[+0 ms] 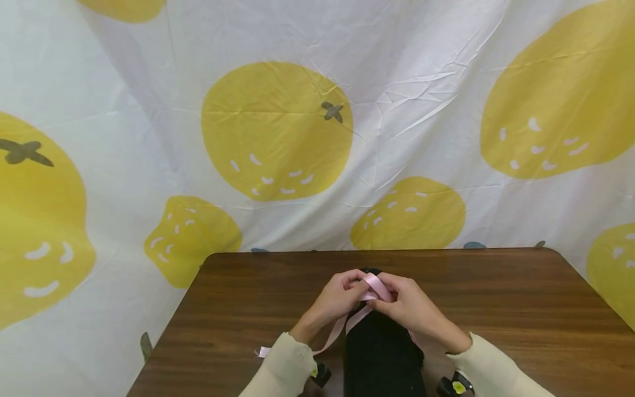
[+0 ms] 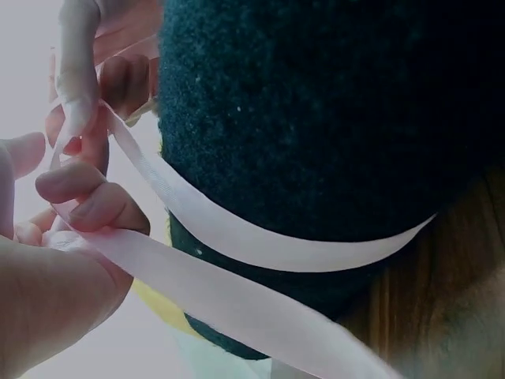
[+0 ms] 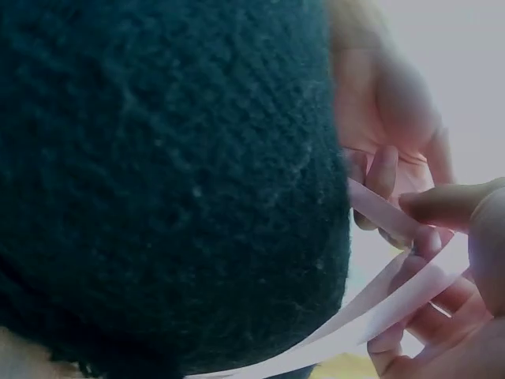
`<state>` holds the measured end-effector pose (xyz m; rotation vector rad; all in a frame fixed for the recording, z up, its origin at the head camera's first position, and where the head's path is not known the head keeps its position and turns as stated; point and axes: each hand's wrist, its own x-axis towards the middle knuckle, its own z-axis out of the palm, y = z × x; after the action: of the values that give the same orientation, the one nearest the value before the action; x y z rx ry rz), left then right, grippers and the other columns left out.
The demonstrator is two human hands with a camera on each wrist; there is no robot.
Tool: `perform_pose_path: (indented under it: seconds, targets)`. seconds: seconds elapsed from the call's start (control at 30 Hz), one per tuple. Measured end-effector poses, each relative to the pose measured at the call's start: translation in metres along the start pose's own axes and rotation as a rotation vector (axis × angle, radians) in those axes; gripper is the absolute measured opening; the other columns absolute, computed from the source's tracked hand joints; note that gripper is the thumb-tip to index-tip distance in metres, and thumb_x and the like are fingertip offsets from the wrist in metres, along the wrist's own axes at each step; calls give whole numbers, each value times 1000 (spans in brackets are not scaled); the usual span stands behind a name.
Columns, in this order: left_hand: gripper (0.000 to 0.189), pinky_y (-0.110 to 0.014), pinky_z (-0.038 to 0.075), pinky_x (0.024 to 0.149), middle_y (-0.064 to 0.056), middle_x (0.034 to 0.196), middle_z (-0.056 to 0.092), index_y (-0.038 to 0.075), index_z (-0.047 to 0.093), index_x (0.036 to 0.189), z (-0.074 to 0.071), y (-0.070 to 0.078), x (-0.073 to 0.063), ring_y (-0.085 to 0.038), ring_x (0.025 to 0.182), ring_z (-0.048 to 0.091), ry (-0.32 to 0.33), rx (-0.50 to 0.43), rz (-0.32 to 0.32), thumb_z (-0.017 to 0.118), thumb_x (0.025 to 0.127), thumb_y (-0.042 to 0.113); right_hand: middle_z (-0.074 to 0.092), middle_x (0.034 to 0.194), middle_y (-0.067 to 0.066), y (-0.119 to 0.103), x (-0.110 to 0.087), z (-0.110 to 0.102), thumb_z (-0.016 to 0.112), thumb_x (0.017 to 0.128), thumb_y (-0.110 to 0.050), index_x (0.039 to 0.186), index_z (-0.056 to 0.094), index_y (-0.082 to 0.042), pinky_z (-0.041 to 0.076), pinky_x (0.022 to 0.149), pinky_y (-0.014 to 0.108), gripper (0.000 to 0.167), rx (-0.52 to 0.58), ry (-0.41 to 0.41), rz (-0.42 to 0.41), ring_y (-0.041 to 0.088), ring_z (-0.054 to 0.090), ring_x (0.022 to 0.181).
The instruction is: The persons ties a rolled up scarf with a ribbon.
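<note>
A pink satin ribbon [image 1: 378,285] passes round a long dark fuzzy object [image 1: 383,353] whose exact kind I cannot tell. Above the object's far end, my left hand [image 1: 333,302] pinches the ribbon between thumb and fingers. Close beside it, my right hand [image 1: 410,304] pinches a looped part of the same ribbon. In the left wrist view one ribbon strand [image 2: 276,251] lies against the fuzzy surface, while another runs from the left fingers toward the lower right. The right wrist view shows ribbon strands crossing between both hands; how they cross is partly hidden by fingers.
The dark object lies on a brown wood-grain table [image 1: 238,309]. A loose ribbon end [image 1: 264,352] rests left of the left forearm. Behind the table hangs a white cloth [image 1: 412,110] printed with yellow fruit.
</note>
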<state>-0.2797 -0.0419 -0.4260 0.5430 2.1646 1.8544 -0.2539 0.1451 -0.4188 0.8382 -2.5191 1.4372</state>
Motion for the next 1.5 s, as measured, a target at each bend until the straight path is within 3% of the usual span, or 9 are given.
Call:
perform_pose_path:
  seconds: [0.23, 0.6, 0.73, 0.83, 0.97, 1.13, 1.2, 1.4, 1.5]
  targets:
    - [25, -19, 37, 54, 5, 65, 49, -1, 67, 99, 0, -1, -1, -6, 56, 42, 36, -57, 5, 60, 100, 22, 59, 76, -5, 2, -2, 2, 75, 87, -9, 95, 67, -14, 40, 54, 21, 13, -13, 76, -35, 4, 50, 61]
    - [29, -18, 37, 56, 6, 68, 50, -4, 66, 100, 4, 1, -5, -6, 60, 42, 55, -151, -21, 60, 99, 24, 57, 73, -8, 5, -4, 4, 73, 87, -5, 94, 65, -14, 39, 51, 21, 15, -40, 125, -55, 3, 48, 59]
    - [28, -19, 37, 54, 5, 66, 49, -3, 67, 100, 3, 0, -5, -7, 58, 42, 62, -112, -2, 59, 100, 23, 53, 69, -11, 7, -4, 5, 72, 83, 0, 93, 65, -15, 38, 49, 20, 19, -85, 185, -102, 1, 45, 56]
    - [27, -20, 37, 53, 3, 64, 48, -3, 67, 97, 1, -2, -5, -8, 56, 43, 74, -39, 47, 58, 100, 21, 49, 66, -13, 8, -4, 6, 71, 80, 2, 92, 65, -15, 36, 48, 20, 22, -120, 230, -128, -1, 42, 55]
    - [26, -20, 40, 56, 4, 67, 50, 3, 69, 92, 0, -4, -5, -8, 60, 47, 96, 7, 73, 57, 100, 24, 47, 65, -13, 9, -4, 6, 69, 78, 4, 92, 64, -14, 34, 48, 19, 24, -137, 267, -145, -1, 41, 55]
    - [27, -21, 54, 73, 3, 79, 58, 2, 69, 97, 1, -8, -7, -7, 75, 56, 81, -152, 62, 54, 102, 24, 51, 68, -11, 9, -5, 5, 68, 78, 6, 92, 64, -13, 36, 49, 20, 24, -122, 278, -144, 1, 43, 57]
    - [27, -24, 56, 74, -1, 82, 60, 2, 69, 99, 1, -8, -8, -10, 76, 58, 104, -177, 67, 52, 103, 22, 53, 70, -10, 9, -5, 5, 67, 78, 7, 92, 64, -12, 38, 50, 20, 24, -114, 281, -144, 2, 44, 58]
    - [24, -34, 55, 74, -10, 90, 67, 4, 71, 105, 3, 0, -10, -23, 79, 62, 229, -84, 102, 50, 103, 17, 56, 73, -9, 10, -6, 5, 64, 79, 8, 94, 64, -13, 40, 52, 21, 26, -109, 299, -149, 4, 47, 60]
    - [24, -35, 56, 77, -10, 92, 68, 3, 70, 107, 2, -2, -7, -26, 85, 64, 253, -112, 125, 50, 103, 15, 56, 74, -9, 10, -6, 4, 63, 81, 9, 95, 63, -13, 41, 51, 21, 26, -109, 303, -146, 4, 48, 60]
